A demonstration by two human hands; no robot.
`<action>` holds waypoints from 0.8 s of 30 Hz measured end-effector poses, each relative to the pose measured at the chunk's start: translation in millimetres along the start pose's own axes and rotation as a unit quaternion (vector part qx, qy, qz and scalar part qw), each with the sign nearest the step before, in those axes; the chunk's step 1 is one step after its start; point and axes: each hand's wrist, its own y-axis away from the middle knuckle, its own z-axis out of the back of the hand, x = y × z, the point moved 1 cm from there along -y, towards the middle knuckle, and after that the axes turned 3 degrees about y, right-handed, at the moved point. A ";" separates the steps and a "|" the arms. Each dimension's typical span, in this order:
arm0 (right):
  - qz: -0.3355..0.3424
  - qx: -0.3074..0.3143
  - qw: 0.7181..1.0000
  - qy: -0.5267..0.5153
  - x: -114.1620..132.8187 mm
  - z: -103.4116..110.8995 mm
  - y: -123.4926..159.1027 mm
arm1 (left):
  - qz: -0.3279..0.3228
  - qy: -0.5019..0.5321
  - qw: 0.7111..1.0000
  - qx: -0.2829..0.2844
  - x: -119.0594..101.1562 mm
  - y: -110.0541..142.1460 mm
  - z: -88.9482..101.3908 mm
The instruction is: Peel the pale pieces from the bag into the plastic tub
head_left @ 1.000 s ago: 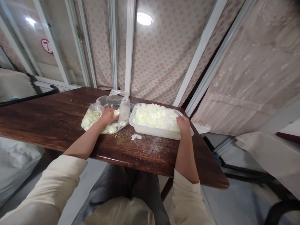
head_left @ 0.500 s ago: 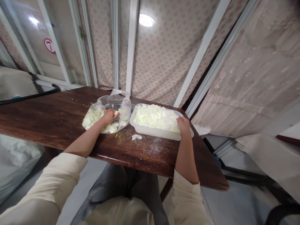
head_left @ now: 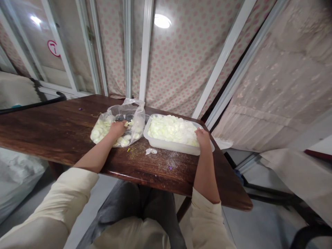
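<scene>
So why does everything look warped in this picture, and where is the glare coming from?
In the head view, the wide lens makes the white frame bars lean and splay and tilts the wooden table; the round lamp glares brightly, with a bright reflection on the glass pane; the pale pieces in the white tray look washed out.

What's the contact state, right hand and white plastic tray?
Touching: the head view shows the right hand curled over the near rim of the white plastic tray.

Dark wood table [head_left: 52, 141] is seen w/ polka-dot fabric [head_left: 176, 69] hung behind. White struts [head_left: 145, 52] are fixed across it, and round ceiling light [head_left: 162, 21] is lit.
</scene>
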 end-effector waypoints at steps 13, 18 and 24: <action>0.014 0.005 1.000 0.026 -3.4 -0.9 -1.1 | 0.017 0.017 1.000 -0.002 -2.3 2.1 -2.4; 0.016 0.004 0.999 0.032 -0.9 0.1 0.9 | -0.040 0.013 0.999 -0.019 -2.0 0.6 -5.9; 0.018 0.008 0.999 0.047 0.6 0.8 1.4 | -0.048 0.036 0.998 -0.004 -0.9 0.4 -5.7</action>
